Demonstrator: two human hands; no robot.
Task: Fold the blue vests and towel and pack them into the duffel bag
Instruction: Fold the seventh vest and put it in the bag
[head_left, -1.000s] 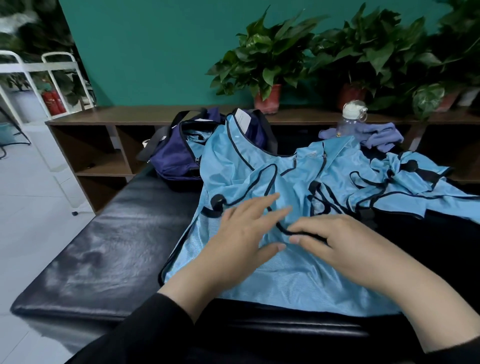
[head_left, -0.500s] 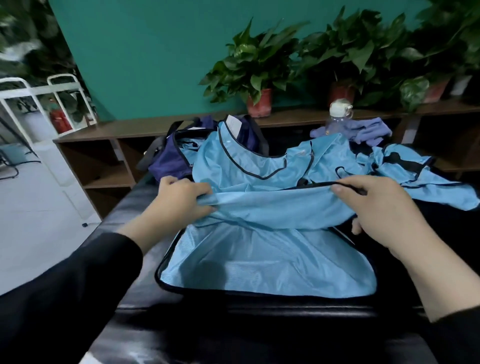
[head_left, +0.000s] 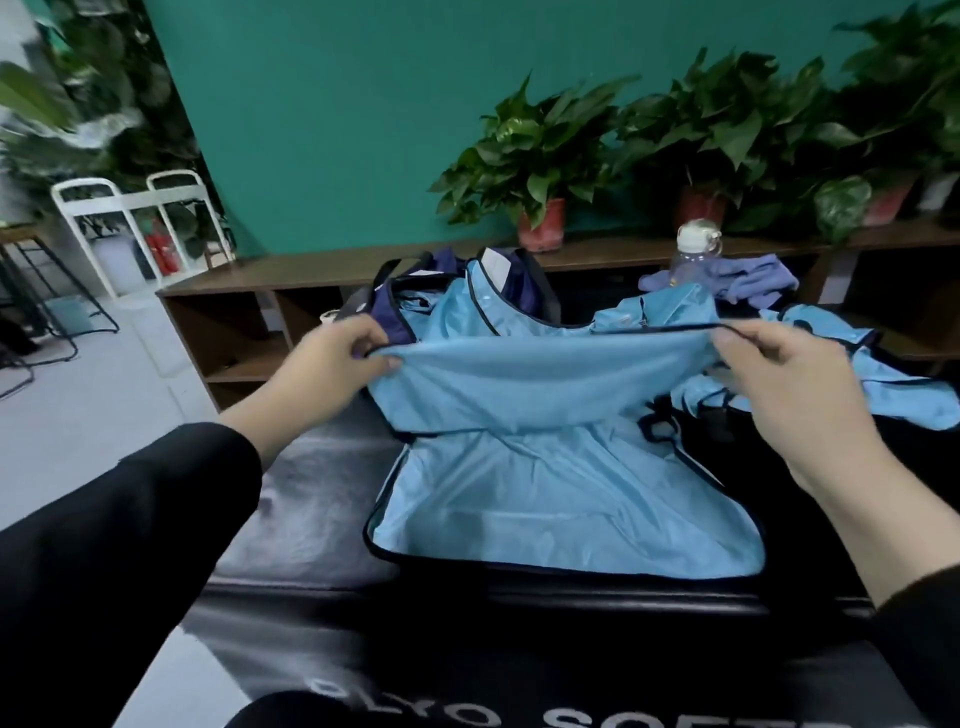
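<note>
A light blue vest with black trim lies on the black padded bench. My left hand pinches the left end of its raised fold, and my right hand grips the right end, holding the edge taut above the lower panel. Another blue vest lies crumpled at the right. The navy duffel bag stands behind, partly hidden by the vest. A purple towel lies at the back right.
A clear water bottle with a white cap stands by the towel. A wooden shelf unit with potted plants runs along the green wall. White metal racks stand on the floor at the left.
My hands went from pressing flat on the vest to pinching its edge, then lifted the fold higher and spread wider apart.
</note>
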